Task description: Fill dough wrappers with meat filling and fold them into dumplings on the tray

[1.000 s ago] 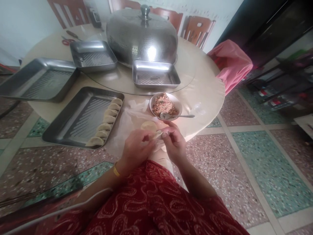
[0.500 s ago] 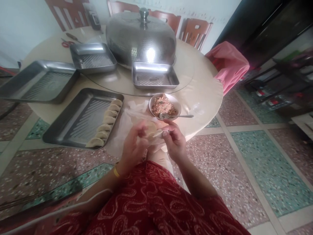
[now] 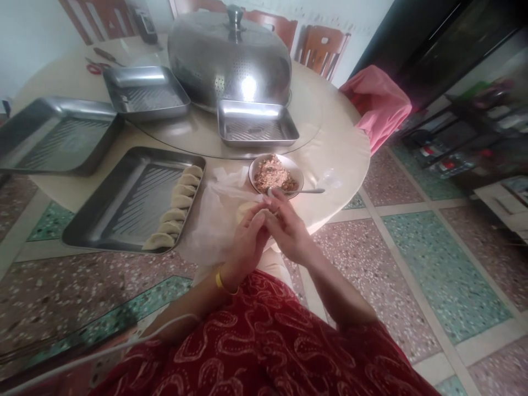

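My left hand (image 3: 251, 239) and my right hand (image 3: 286, 225) meet over the near table edge, fingertips pinched together. Between them is a dumpling wrapper, mostly hidden by the fingers. Beside my left fingers, pale round dumpling wrappers (image 3: 243, 210) rest on a crumpled clear plastic bag (image 3: 212, 220). Just beyond my hands stands a bowl (image 3: 253, 169) of minced filling (image 3: 273, 173), with a metal spoon (image 3: 307, 191) laid across its near rim. Left of the bag, a metal tray (image 3: 107, 212) carries a row of folded dumplings (image 3: 181, 202) along its right side.
More metal trays, one at far left (image 3: 103, 132), one behind it (image 3: 148, 110) and a small one (image 3: 258, 140), lie on the round table (image 3: 342, 137). A large domed steel lid (image 3: 231, 60) stands at the back. Red-handled scissors (image 3: 94, 69) lie at the back left. A pink cloth (image 3: 381, 104) hangs at right.
My hands have come together, the left moving right to meet the right. The wrapper that showed between my fingers is now mostly covered. The whole view has shifted slightly.
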The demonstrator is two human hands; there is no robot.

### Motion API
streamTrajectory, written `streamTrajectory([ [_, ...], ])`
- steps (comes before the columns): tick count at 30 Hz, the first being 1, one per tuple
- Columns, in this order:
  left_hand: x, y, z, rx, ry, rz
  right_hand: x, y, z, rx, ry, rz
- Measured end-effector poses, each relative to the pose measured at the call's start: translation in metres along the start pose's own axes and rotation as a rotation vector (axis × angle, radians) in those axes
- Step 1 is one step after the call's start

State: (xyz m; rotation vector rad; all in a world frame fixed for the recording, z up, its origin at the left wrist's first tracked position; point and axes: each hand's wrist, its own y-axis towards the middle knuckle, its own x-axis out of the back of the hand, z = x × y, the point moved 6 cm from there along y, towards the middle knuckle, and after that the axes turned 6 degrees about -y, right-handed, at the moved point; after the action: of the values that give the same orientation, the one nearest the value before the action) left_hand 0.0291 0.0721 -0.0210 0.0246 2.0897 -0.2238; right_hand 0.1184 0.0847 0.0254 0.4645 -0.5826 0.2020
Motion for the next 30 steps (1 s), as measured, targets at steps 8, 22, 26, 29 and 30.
streamTrajectory([
  [8, 0.009, 0.002, 0.013, 0.114, -0.013, -0.058, 0.016, -0.002, -0.006, -0.058, 0.039, 0.070],
  [22, -0.006, -0.018, -0.003, 0.117, 0.249, 0.121, 0.051, -0.018, 0.012, -0.033, 0.002, -0.019],
  [26, -0.009, -0.017, -0.003, 0.117, 0.271, 0.153, 0.056, -0.019, 0.013, 0.017, -0.044, -0.047],
  [29, -0.011, -0.015, -0.004, 0.130, 0.242, 0.149, 0.056, -0.024, 0.016, 0.139, -0.045, -0.086],
  [30, -0.011, -0.014, -0.005, 0.132, 0.232, 0.148, 0.055, -0.026, 0.017, 0.177, -0.062, -0.101],
])
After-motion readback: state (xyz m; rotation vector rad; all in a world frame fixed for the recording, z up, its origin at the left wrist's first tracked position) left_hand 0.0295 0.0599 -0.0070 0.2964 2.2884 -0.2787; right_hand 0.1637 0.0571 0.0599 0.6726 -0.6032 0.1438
